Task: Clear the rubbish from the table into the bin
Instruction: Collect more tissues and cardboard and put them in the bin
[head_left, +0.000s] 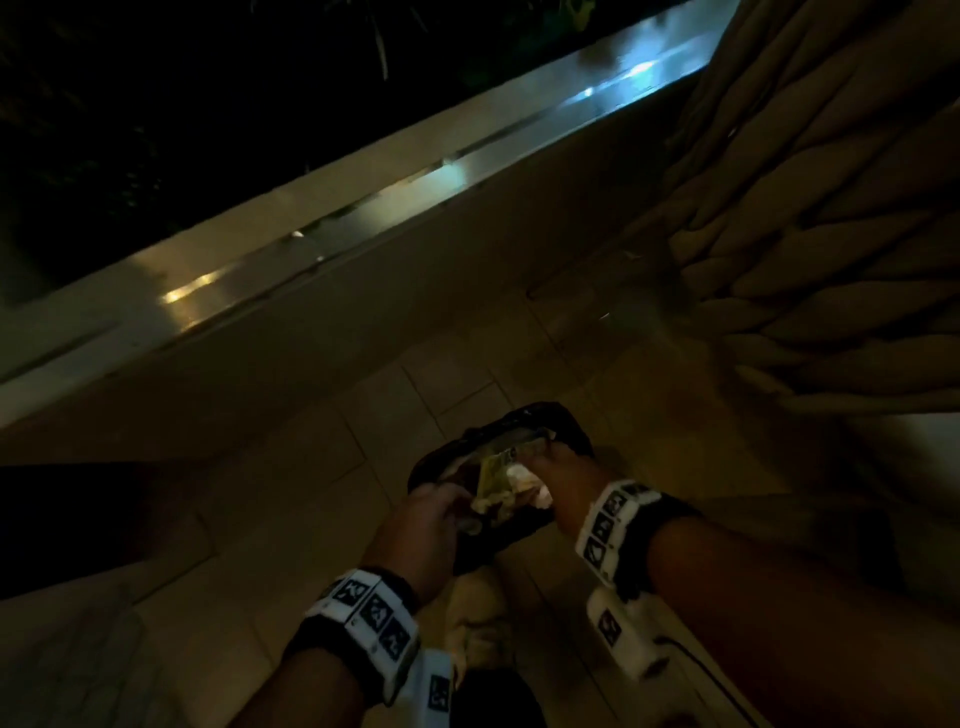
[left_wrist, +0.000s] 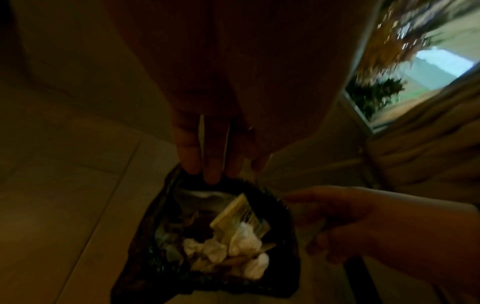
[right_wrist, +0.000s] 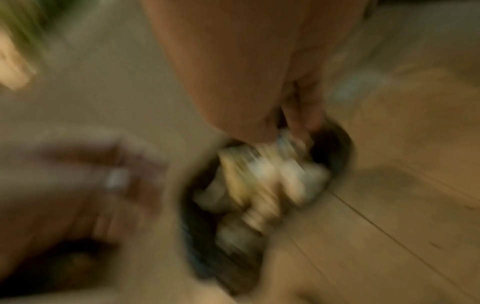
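Observation:
A black bin bag (head_left: 519, 418) hangs open over the tiled floor, held between both hands. Inside lie crumpled white tissues (left_wrist: 244, 240) and a yellowish carton (left_wrist: 233, 211); in the head view they show as a pale heap of rubbish (head_left: 498, 478). My left hand (head_left: 431, 512) grips the near left rim, its fingers (left_wrist: 213, 154) reaching down onto the bag's edge (left_wrist: 145, 257). My right hand (head_left: 558, 465) grips the far right rim and also shows in the left wrist view (left_wrist: 345, 218). The right wrist view is badly blurred, showing the right hand (right_wrist: 259, 92) at the bag (right_wrist: 335, 148) and the left hand (right_wrist: 103, 174).
Beige floor tiles (head_left: 311, 519) lie under the bag. A long pale ledge (head_left: 363, 223) crosses the scene, with darkness and plants beyond it. Woven wicker furniture (head_left: 810, 234) stands close on the right. A dim pale shape (head_left: 478, 618) sits just below the bag.

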